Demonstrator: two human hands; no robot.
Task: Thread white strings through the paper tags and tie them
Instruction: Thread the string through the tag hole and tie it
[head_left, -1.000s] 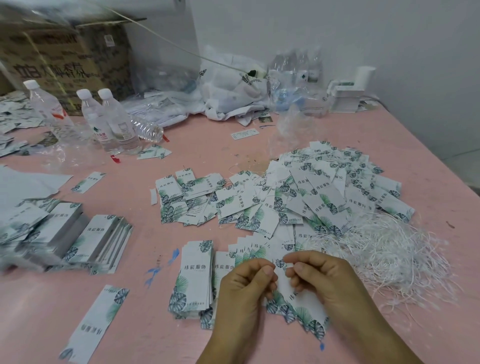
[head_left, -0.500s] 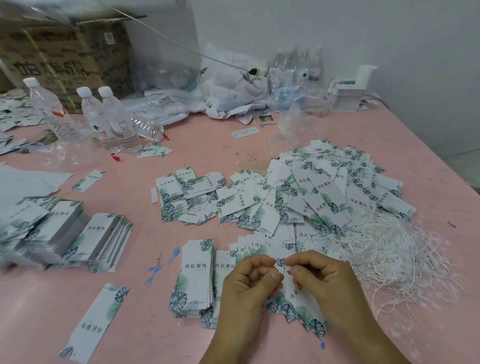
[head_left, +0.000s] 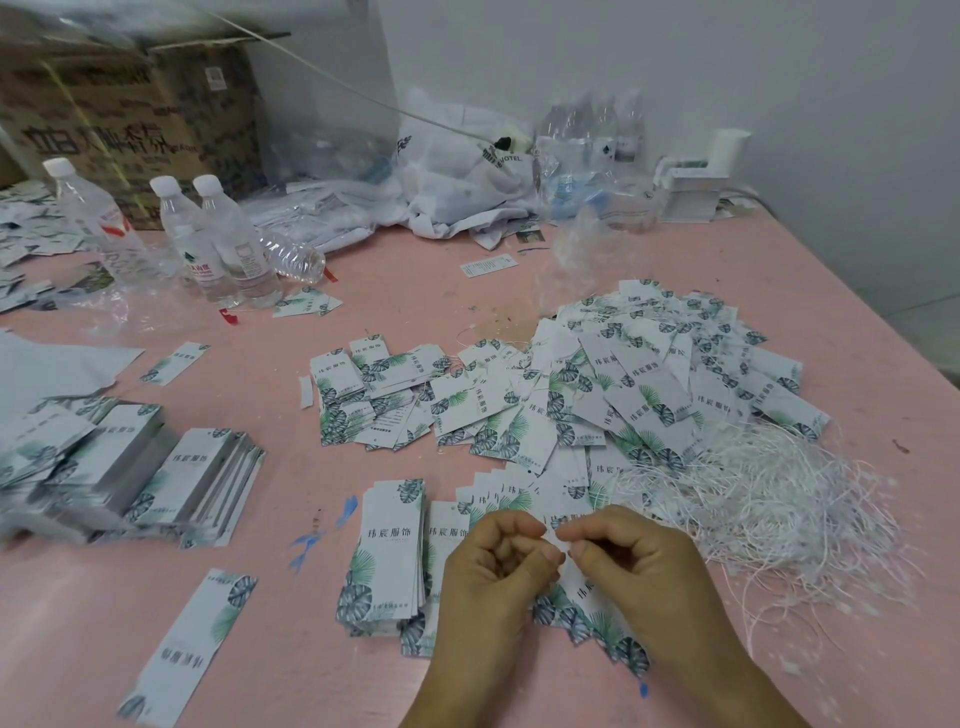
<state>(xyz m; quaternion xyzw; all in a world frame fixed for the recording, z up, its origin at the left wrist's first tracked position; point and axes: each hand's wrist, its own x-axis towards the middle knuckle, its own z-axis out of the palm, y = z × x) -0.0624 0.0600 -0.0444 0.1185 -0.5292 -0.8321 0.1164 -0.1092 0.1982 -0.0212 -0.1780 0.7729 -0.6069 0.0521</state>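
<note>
Low in the centre of the frame the left hand (head_left: 498, 561) and right hand (head_left: 631, 558) meet fingertip to fingertip over a fanned row of tags (head_left: 587, 608); both have fingers curled and thumbs pressed to forefingers as if pinching something fine between them; what they pinch is too small to make out, so I cannot tell whether it is a string or a tag's edge. Just left of the hands lies a neat stack (head_left: 389, 556) of tags, printed with green leaves; further left, at the bottom, a single tag (head_left: 192, 644) lies alone. The string pile (head_left: 779, 499), white and tangled, spreads right of the hands, touching the lower edge of the big tag heap (head_left: 649, 384) in the centre right; a smaller scatter (head_left: 374, 395) of tags sits in the middle. Boxed-looking stacks (head_left: 156, 473) rest at the left edge. In the upper left stand three bottles (head_left: 208, 239) before a carton (head_left: 130, 124); plastic bags (head_left: 467, 182) crowd the upper centre by the wall; everything rests on a pink table (head_left: 571, 260).
</note>
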